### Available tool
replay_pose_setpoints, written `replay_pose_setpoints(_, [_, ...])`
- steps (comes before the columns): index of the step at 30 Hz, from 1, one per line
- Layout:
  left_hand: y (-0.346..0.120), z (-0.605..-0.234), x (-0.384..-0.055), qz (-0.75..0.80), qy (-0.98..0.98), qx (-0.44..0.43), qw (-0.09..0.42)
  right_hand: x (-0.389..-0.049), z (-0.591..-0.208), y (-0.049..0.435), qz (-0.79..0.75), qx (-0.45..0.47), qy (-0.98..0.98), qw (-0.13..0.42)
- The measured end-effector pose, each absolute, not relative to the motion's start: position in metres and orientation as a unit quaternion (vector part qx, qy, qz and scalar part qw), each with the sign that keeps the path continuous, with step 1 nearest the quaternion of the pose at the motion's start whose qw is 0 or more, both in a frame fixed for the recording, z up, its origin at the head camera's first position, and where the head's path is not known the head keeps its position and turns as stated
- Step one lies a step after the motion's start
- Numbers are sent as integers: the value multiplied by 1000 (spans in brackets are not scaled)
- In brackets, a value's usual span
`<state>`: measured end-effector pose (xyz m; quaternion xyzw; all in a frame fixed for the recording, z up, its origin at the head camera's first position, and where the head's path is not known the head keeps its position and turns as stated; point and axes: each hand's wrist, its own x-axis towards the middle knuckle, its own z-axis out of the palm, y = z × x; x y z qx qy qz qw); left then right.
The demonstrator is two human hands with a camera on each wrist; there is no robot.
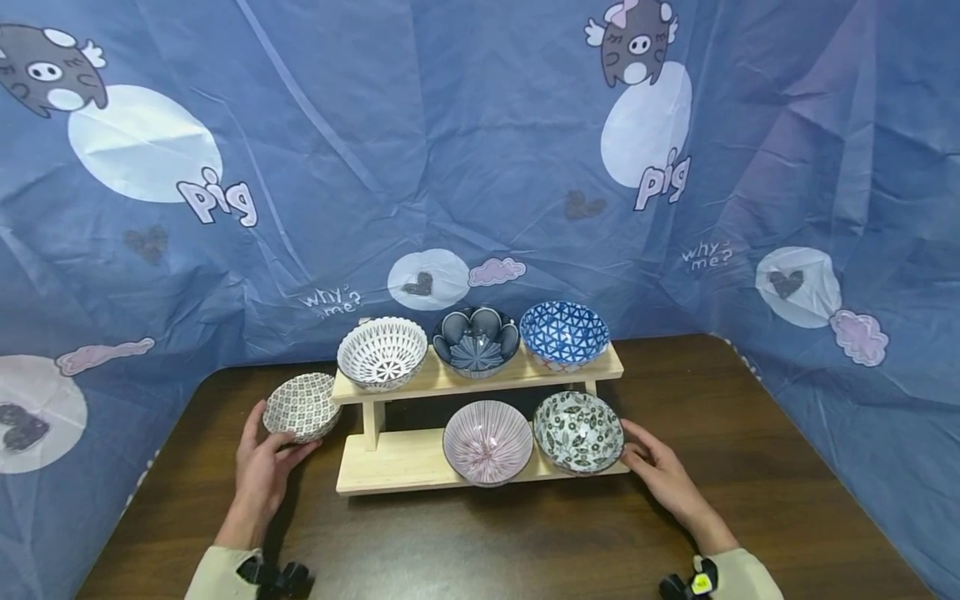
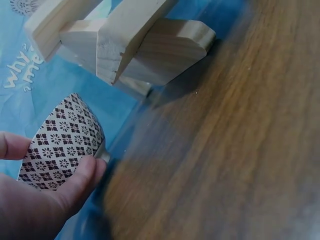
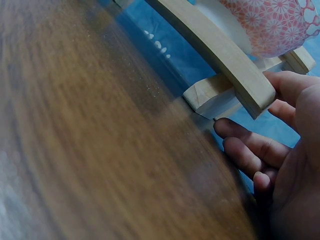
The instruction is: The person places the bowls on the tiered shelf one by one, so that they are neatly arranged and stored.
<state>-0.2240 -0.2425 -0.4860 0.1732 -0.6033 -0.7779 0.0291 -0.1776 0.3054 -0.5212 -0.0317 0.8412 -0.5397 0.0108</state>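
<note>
My left hand (image 1: pixel 261 467) grips a small bowl (image 1: pixel 303 407) with a dark lattice pattern, held tilted left of a two-tier wooden stand (image 1: pixel 390 467). In the left wrist view, the thumb and fingers are on either side of this bowl (image 2: pixel 62 145), whose outside has dark flower motifs. My right hand (image 1: pixel 663 471) is by the lower shelf's right end, beside a green floral bowl (image 1: pixel 579 432). In the right wrist view, its fingers (image 3: pixel 252 145) curl loosely by the plank end (image 3: pixel 257 97); contact there is hard to tell.
A pink-striped bowl (image 1: pixel 488 443) stands beside the floral one on the lower shelf. The upper shelf bears a white patterned bowl (image 1: pixel 382 353), a dark petal bowl (image 1: pixel 476 342) and a blue triangle-patterned bowl (image 1: pixel 564 335). Behind the brown table (image 1: pixel 420 550) hangs a blue cloth (image 1: pixel 480 150).
</note>
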Motion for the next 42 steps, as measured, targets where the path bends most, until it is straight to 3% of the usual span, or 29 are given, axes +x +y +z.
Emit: replay_pose_setpoints(42, [-246, -466, -152, -858, -513, 22, 15, -179, -521, 305, -542, -26, 840, 12])
